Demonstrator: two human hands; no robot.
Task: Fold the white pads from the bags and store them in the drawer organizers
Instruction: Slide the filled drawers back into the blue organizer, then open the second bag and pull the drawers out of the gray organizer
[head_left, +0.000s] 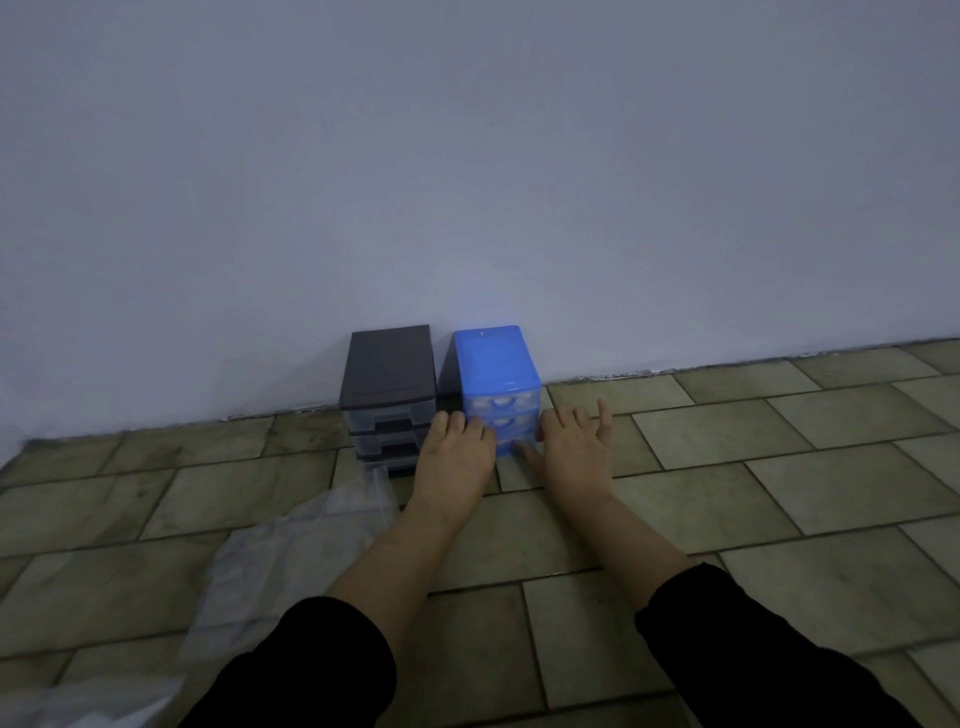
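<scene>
Head view: hid the lower drawer fronts of the blue organizer (500, 384) behind the left hand (453, 457) and right hand (574, 447). Rested both hands against its front, fingers straight and spread, holding nothing. Counted two organizers against the wall at the floor's (779, 467) far edge, the dark organizer (387, 384) just beside the blue. Showed whitish shapes through the blue drawers, too blurred to name. Cut off one clear bag (270, 561) at the lower left.

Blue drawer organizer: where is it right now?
In the head view the blue drawer organizer stands centre frame on the tiled floor against the wall, just right of the dark organizer, between both hands.
</scene>
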